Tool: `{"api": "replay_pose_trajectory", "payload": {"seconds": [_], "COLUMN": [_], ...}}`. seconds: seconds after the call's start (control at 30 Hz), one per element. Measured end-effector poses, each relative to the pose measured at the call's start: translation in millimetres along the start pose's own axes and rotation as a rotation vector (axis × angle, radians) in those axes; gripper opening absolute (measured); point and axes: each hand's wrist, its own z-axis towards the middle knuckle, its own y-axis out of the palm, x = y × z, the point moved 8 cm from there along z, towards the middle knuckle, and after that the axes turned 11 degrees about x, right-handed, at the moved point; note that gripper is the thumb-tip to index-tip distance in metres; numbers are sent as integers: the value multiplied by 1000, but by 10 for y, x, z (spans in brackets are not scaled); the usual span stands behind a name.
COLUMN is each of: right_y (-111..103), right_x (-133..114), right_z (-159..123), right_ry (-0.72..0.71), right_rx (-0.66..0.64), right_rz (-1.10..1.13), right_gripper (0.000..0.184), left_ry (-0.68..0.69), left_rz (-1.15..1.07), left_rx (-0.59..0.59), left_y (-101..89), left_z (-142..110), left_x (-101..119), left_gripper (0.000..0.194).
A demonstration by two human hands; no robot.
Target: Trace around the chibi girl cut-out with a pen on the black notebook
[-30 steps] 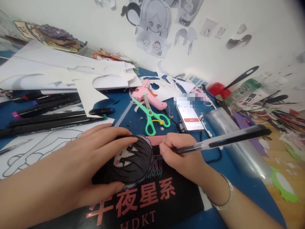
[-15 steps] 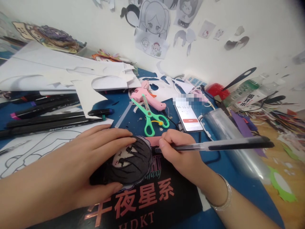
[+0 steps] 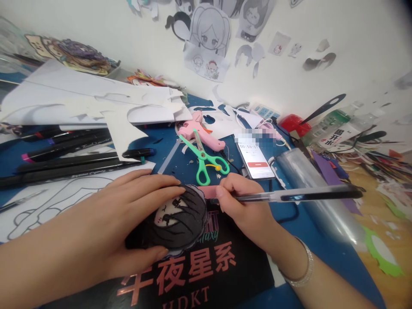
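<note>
A dark-haired cartoon-head cutout [image 3: 183, 219] with a pale scalloped edge lies on a black box or board [image 3: 244, 266] with pink lettering. My left hand [image 3: 128, 210] spans it, fingers along the upper side and thumb below, gripping it. My right hand [image 3: 244, 201] is closed around a black gel pen [image 3: 309, 194] with a clear barrel. The pen's tip points left, close to the cutout's right edge; whether it touches is too small to tell. Green scissors [image 3: 202, 156] lie just beyond both hands, across a pink glue gun [image 3: 202, 135].
A lit phone [image 3: 255, 159] lies right of the scissors. Several black markers [image 3: 83, 167] and white paper scraps [image 3: 96, 101] cover the left. A roll of clear film [image 3: 318, 197] and a water bottle [image 3: 341, 133] are at the right. A wall with pinned drawings [image 3: 209, 30] stands behind.
The view has shifted slightly. My right hand still has the pen by the cutout's edge, with its back end tipped a little; my left hand keeps its hold.
</note>
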Motion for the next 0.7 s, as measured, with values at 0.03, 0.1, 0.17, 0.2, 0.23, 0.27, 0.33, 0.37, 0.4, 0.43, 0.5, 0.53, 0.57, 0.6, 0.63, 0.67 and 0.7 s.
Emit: {"api": "replay_pose_trajectory", "payload": {"seconds": [0.03,0.1,0.17,0.2,0.23,0.27,0.33,0.37,0.4,0.43,0.5,0.53,0.57,0.6,0.63,0.67,0.7], "right_y": [-9,-29,-10,17,51,82,115,118,121,121,112,105,97,90,84,82,82], "right_x": [-8,-26,-57,-76,-91,-102,-114,-119,-125,-133,-145,-148,-150,-151,-151,-152,-152], "right_z": [-4,-17,-42,-59,-79,-99,-121,-123,-125,-125,-121,-119,-118,-118,-118,-121,-123], "right_ry": [-3,-14,-46,-69,-91,-110,-141,-156,-174,-195,-232,-244,-252,-257,-261,-265,-268], "right_rx": [7,16,-31,-77,-132,-180,-230,-235,-238,-235,-219,-206,-194,-184,-175,-171,-170], "right_rz": [7,43,89,103,107,102,90,81,68,53,9,-9,-19,-26,-34,-41,-46], "right_gripper": [36,37,37,37,37,37,37,37,37,37,37,37,37,37,37,37,37], "left_ry": [1,-7,-51,-68,-71,-58,-18,-3,7,8,8,10,13,18,19,19,20], "left_rz": [-1,-5,3,8,16,23,35,40,45,49,47,41,36,34,34,34,35], "left_rx": [4,7,6,6,12,21,37,41,42,39,41,45,48,54,55,53,53], "left_y": [-11,-26,-29,-25,-24,-22,-13,-7,0,6,5,0,-5,-12,-15,-15,-16], "left_z": [10,31,48,53,58,61,59,55,50,46,45,48,53,59,65,70,74], "left_x": [9,27,13,6,6,13,28,32,31,25,21,24,28,34,36,37,39], "left_gripper": [69,67,64,62,61,61,62,63,63,63,62,62,62,62,62,61,60]}}
